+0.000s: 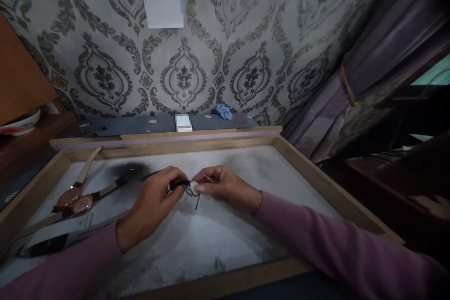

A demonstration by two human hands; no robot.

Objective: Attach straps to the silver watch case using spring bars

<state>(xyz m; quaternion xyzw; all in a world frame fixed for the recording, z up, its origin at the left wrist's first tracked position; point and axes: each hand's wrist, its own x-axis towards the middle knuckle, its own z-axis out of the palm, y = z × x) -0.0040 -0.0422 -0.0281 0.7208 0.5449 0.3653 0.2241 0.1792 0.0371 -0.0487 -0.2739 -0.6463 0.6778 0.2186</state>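
A small round watch [193, 188] with a dark strap is held between both hands above the middle of a wood-framed tray [246, 229]. My left hand [154, 201] pinches the dark strap side, its fingers closed. My right hand [228, 187] has thumb and fingertips pressed on the watch case, and a thin metal piece [208, 178] shows by its fingers. A thin dark strand hangs below the watch. Two larger watches with light straps, one a brown-faced watch [69, 197] and one a pinkish watch [82, 204], lie at the tray's left side.
More straps [56, 234] lie at the tray's lower left. Behind the tray, a dark ledge holds a blue cloth [224, 112] and a small white box [183, 123]. A bowl [21, 122] stands at far left; a purple curtain [326, 117] hangs at right.
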